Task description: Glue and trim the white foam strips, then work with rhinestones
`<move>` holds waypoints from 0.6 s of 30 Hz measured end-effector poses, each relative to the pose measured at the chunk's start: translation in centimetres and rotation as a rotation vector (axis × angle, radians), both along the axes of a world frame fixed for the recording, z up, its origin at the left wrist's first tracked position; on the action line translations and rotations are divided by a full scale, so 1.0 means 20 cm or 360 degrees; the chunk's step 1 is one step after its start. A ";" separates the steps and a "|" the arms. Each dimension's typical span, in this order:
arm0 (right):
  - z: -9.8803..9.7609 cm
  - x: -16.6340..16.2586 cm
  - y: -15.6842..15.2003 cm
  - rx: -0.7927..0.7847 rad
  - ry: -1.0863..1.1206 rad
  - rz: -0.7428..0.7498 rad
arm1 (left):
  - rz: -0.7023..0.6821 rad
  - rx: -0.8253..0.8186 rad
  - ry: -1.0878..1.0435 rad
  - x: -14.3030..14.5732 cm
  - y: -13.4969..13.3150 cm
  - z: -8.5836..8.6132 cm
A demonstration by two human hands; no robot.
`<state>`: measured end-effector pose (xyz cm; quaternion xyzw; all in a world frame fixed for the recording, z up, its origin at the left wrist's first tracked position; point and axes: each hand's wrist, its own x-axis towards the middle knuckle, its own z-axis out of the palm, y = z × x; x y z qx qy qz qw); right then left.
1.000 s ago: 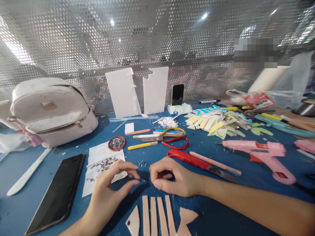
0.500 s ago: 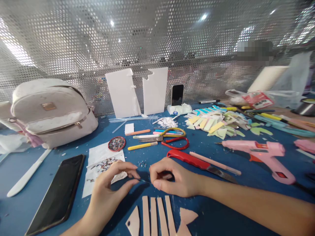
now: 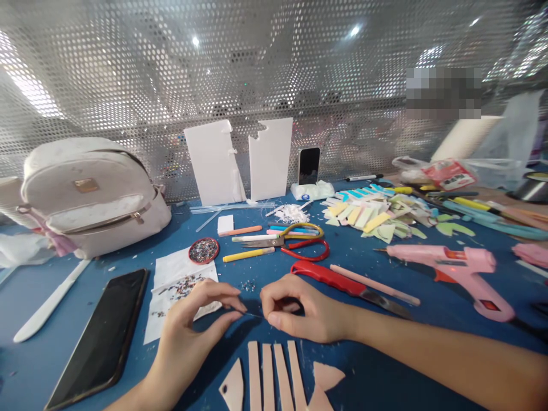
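Note:
A thin, shiny, wire-like strand (image 3: 253,314) runs between my hands just above the blue table; its exact kind is too fine to make out. My right hand (image 3: 306,311) is closed, thumb against bent forefinger, on the strand's right end. At the other end, the thumb and a fingertip of my left hand (image 3: 194,319) pinch it, with the forefinger arched above. Tiny beads or flakes (image 3: 247,285) lie scattered behind the gap. White paper (image 3: 165,265) with more dark specks lies under and behind my left hand. Beyond it sits a red round dish (image 3: 217,251) of mixed specks.
Pale pink strips (image 3: 254,371) and cut pieces, including a fin-like one (image 3: 233,385), lie in front. Scissors (image 3: 305,242), a red-handled knife (image 3: 325,275) and a pink glue gun (image 3: 445,260) are rightward. A phone (image 3: 103,337), white plastic knife (image 3: 51,302) and backpack (image 3: 94,194) are left.
Both hands hold nearly the same pose, with the strand still between them. The view has shifted only very slightly.

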<state>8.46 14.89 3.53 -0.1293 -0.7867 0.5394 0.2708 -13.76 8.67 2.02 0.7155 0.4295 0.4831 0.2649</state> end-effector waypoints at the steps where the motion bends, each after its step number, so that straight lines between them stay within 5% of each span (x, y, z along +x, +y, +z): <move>1: 0.00 0.00 0.00 -0.0001 -0.0004 -0.0002 | -0.0006 0.0006 0.0008 0.00 0.00 0.00; 18: 0.00 0.00 0.00 -0.0007 -0.0071 -0.0022 | -0.0026 0.0065 0.0055 -0.01 0.01 0.00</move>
